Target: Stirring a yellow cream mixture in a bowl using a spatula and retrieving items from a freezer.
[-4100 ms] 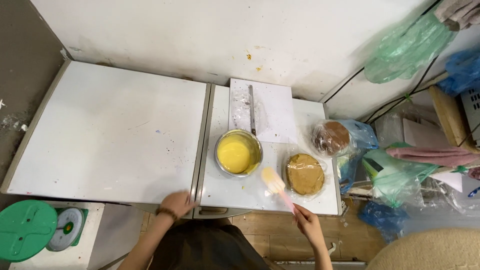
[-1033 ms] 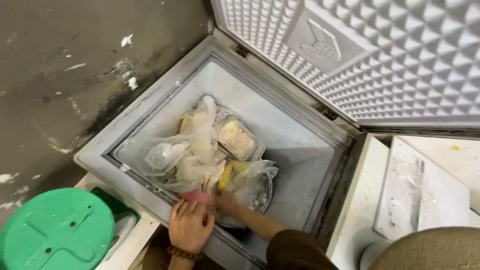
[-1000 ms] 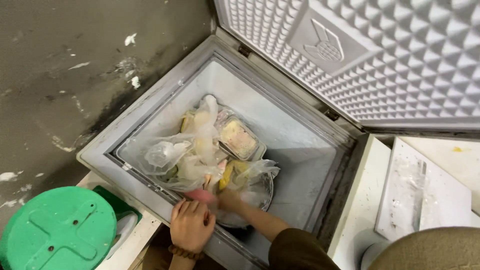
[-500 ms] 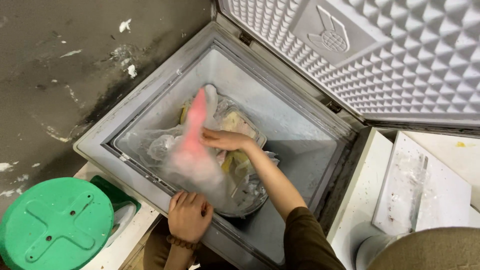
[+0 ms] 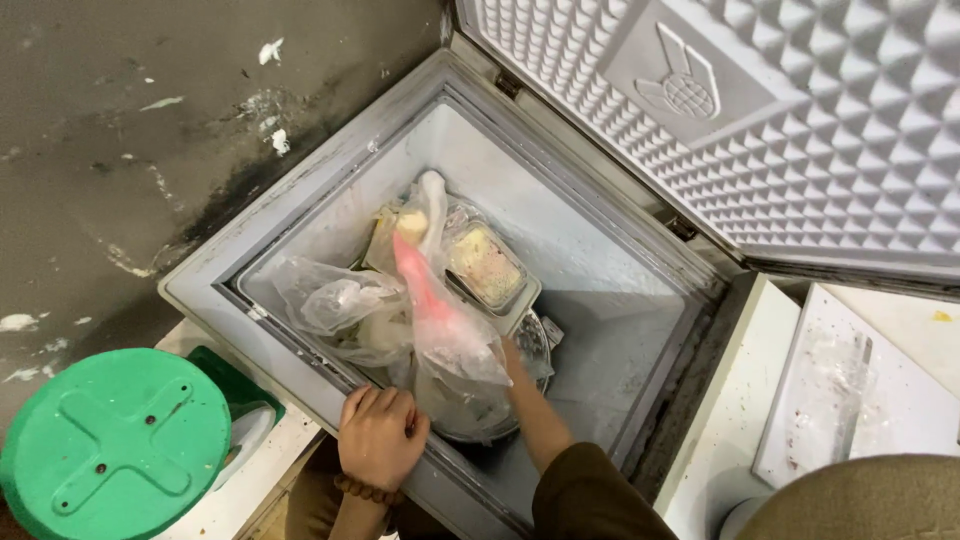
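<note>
Head view: the right hand (image 5: 512, 352) vanishes behind a clear bag (image 5: 450, 345) in the freezer (image 5: 620, 330), grip unreadable. Left hand (image 5: 380, 438) clasps the freezer's front rim.

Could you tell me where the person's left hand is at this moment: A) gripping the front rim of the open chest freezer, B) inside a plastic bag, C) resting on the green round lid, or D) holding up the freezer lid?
A: the left hand curls its fingers over the front rim of the chest freezer, apart from the green lid.
</note>
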